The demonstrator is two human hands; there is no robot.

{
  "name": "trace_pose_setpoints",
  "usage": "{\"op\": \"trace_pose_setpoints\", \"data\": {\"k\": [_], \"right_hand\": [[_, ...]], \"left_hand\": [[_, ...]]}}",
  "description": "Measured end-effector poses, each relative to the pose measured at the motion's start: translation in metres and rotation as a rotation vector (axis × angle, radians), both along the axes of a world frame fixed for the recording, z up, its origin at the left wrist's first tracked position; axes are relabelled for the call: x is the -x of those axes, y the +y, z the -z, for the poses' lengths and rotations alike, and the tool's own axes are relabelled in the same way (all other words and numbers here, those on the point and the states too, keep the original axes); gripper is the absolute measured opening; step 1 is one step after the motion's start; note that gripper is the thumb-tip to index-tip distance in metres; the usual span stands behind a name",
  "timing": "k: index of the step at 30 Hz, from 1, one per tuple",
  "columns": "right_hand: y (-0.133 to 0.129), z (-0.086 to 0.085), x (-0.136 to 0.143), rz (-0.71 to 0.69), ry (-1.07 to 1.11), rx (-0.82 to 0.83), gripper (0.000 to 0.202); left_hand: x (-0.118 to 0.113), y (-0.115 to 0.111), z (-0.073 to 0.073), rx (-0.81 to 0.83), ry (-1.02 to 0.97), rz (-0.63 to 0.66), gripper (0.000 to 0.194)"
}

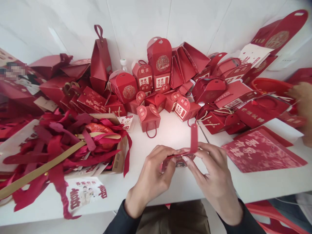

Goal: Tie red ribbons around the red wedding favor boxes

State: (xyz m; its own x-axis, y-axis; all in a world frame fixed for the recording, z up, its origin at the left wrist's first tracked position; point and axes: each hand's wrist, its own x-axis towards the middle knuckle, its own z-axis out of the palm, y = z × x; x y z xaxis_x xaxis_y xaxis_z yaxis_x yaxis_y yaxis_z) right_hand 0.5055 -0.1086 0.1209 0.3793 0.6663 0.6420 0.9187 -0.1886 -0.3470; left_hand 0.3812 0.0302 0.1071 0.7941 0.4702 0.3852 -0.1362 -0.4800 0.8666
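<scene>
Near the front edge of the white table, a small red paper gift box (pixel 179 160) with a printed front is held between my two hands. My left hand (pixel 156 177) is closed on its left side, the thumb in front and the fingers behind. At the right, my right hand (pixel 213 174) pinches the top edge by a red strap (pixel 194 138) that stands upright. Both hands hide much of the box, so its full shape cannot be made out. Beyond them stands a small red box with a cord handle (pixel 148 118).
To the left, a cardboard box (pixel 119 159) overflows with red ribbons and straps (pixel 56 146). A printed card (pixel 86 193) lies before it. Several red gift boxes (pixel 159 55) are piled along the wall. Flat red printed paper (pixel 265 151) rests at the right.
</scene>
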Motion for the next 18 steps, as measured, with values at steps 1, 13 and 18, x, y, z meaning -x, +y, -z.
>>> {"op": "trace_pose_setpoints", "data": {"k": [1,13,18], "right_hand": [[0.0008,-0.0013,-0.0008,-0.016,-0.012,0.004,0.007],[-0.0047,-0.0091,-0.0078,-0.119,0.074,0.029,0.011],[-0.0083,-0.0104,-0.0052,-0.127,0.116,0.022,0.011]], "left_hand": [[-0.0009,-0.0005,-0.0003,0.003,0.005,-0.003,0.021],[-0.0101,-0.0075,-0.0002,0.005,0.001,-0.003,0.017],[-0.0082,-0.0086,0.0014,-0.035,-0.025,0.017,0.019]]}}
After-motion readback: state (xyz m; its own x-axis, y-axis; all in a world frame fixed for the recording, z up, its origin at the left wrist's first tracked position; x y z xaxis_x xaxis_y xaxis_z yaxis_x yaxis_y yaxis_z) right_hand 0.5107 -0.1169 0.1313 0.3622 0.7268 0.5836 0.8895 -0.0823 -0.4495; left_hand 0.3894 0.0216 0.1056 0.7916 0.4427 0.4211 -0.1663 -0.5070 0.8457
